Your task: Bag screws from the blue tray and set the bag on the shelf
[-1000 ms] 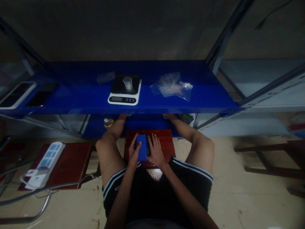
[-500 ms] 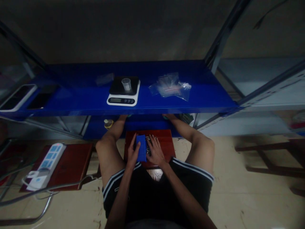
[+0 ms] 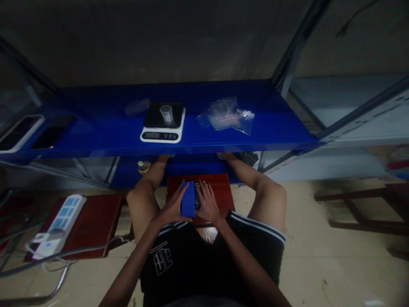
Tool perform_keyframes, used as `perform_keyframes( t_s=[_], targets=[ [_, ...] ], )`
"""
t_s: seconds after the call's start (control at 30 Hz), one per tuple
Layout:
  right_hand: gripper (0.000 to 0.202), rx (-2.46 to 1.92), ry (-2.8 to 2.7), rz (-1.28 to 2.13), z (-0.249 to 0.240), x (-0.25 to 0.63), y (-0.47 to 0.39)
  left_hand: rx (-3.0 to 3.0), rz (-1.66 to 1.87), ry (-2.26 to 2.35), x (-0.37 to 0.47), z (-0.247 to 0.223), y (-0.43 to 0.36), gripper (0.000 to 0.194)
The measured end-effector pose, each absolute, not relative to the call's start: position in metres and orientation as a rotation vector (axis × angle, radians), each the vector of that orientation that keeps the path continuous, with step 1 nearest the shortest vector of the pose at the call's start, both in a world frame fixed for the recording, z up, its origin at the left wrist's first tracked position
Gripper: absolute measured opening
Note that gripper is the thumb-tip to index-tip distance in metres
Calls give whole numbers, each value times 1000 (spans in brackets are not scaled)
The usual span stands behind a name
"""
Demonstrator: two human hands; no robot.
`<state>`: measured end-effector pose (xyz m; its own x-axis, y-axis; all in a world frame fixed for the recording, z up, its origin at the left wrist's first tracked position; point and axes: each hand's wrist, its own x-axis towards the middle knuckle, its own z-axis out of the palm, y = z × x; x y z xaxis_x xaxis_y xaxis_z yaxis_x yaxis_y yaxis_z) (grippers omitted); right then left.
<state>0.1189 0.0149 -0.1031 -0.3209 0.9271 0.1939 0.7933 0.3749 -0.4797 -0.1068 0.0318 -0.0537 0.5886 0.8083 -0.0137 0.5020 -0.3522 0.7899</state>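
A blue box (image 3: pixel 188 199) stands tilted over the red-brown stool (image 3: pixel 221 187) between my knees. My left hand (image 3: pixel 174 207) grips it from its left side, with the fingers at its far edge and the thumb by its near end. Beside the box, on its right, lie small dark metallic pieces (image 3: pixel 198 201), too small to make out singly. My right hand (image 3: pixel 208 204) rests over them with its fingers spread, partly hiding them.
On the blue shelf (image 3: pixel 191 136) ahead stand a white scale (image 3: pixel 162 134) with a clear cup (image 3: pixel 166 113), clear plastic bags (image 3: pixel 226 117) and a white-framed device (image 3: pixel 19 133). A power strip (image 3: pixel 60 226) lies on another stool (image 3: pixel 99 221) at left.
My left hand has shifted from the top of the box to its left side, and the left elbow has swung outward. The box is tipped more on its side. The right hand stays nearly in place.
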Motion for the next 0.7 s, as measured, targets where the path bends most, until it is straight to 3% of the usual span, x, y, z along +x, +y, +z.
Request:
perform_keyframes(
  t_s=[0.2,0.7],
  targets=[
    [98,-1477,-2252,379,-105,121,14,2051,472,1105,-106,-49,33,127],
    [85,-1497,-2238,406,-96,121,12,2134,403,1175,-113,-33,28,125]
  ],
)
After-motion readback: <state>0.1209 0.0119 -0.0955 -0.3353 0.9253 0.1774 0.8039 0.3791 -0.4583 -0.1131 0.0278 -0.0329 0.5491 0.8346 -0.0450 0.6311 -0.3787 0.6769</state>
